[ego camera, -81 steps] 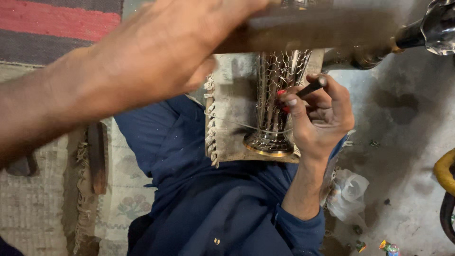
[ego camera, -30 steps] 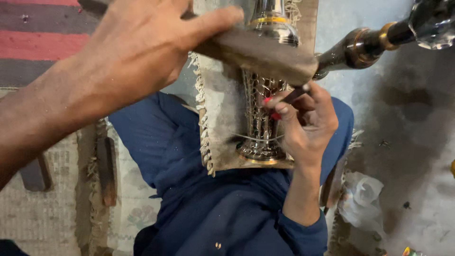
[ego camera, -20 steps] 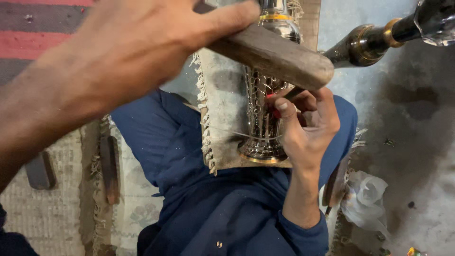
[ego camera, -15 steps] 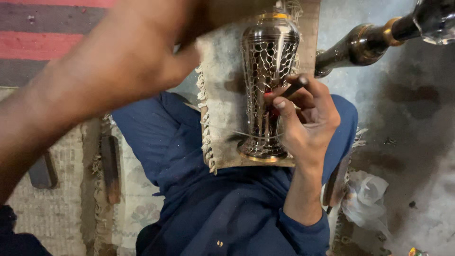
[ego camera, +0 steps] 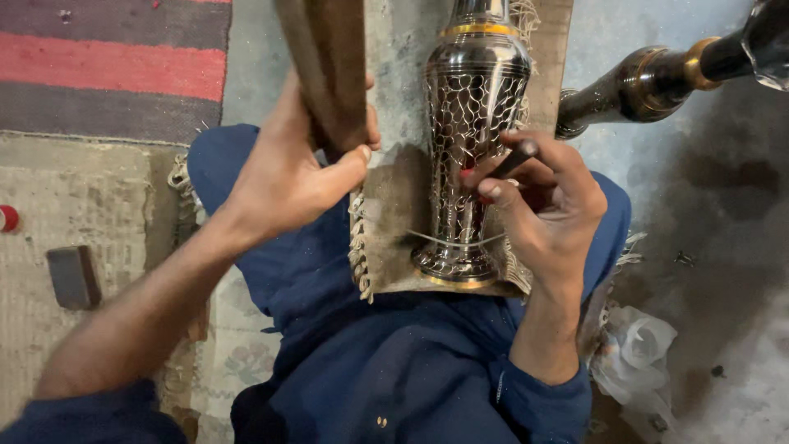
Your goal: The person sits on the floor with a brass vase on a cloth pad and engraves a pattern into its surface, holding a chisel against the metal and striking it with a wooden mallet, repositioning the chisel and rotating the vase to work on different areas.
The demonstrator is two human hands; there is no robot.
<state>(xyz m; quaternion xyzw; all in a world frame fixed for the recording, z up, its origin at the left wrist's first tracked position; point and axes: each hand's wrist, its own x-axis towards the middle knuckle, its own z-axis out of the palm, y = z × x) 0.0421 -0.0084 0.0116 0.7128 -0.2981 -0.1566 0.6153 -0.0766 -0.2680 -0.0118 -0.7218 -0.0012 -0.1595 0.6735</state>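
The right hand (ego camera: 551,205) pinches a thin dark punch tool (ego camera: 514,159) between thumb and fingers, and its tip rests against the side of a shiny metal vase (ego camera: 470,148). The left hand (ego camera: 292,177) is clenched around a thick brown wooden mallet (ego camera: 329,70), which stands nearly upright with its long side running toward the top of the view. The vase is smooth and silver, with a web of crackly lines cut all over its round belly, a gold band near its narrow neck and another at its wide foot. It lies on a worn wooden board (ego camera: 394,205) with a frayed, fringed cloth, resting on the person's lap in blue clothes. Its long side runs from the foot, near the body, up to the neck, away from the body. Half a second ago the left hand was high and close to the camera; now it is lower, beside the vase, and the mallet shows clearly. A second dark vase with gold rings (ego camera: 657,82) lies on the grey floor at the right, and a striped rug (ego camera: 107,70) lies at the left.
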